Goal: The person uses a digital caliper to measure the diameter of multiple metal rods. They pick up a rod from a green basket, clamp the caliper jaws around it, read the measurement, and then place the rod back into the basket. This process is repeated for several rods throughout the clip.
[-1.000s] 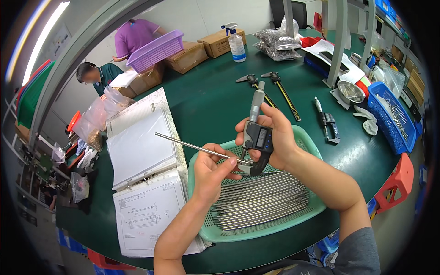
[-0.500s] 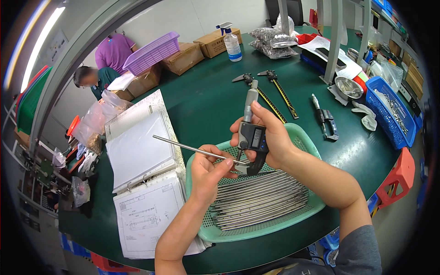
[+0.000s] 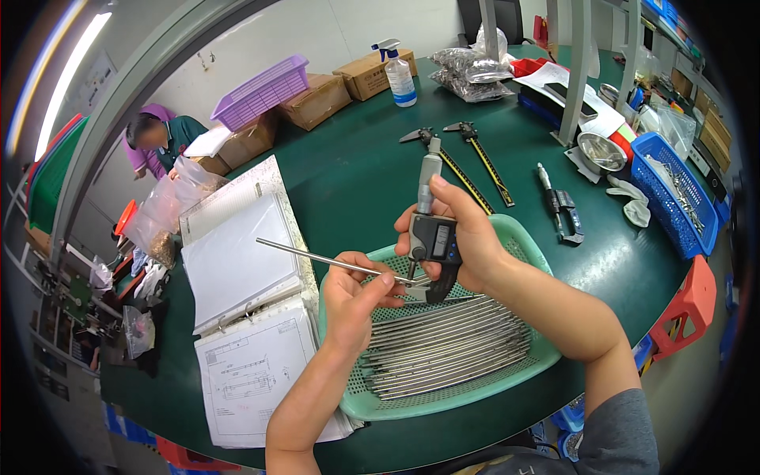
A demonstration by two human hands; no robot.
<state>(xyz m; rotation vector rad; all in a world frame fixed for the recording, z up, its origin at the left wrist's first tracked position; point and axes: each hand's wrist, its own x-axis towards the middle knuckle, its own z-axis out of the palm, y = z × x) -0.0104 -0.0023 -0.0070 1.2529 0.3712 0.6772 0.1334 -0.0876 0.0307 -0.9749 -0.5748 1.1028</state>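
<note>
My left hand pinches a thin metal rod, which slants up to the left over the basket's far left corner. The rod's right end lies at the jaws of a digital micrometer; I cannot tell whether both faces touch it. My right hand is wrapped round the micrometer, thumb on its upright barrel and the small display facing me. Below both hands, a green plastic basket holds several similar metal rods lying side by side.
An open binder with drawings lies left of the basket. Two calipers and another micrometer rest beyond and to the right. A blue basket stands far right, a spray bottle at the back. Co-workers are at the left.
The rod and my left hand have shifted slightly left. My right hand and the micrometer have barely moved. At the back left, the person in purple has moved left, behind the other person.
</note>
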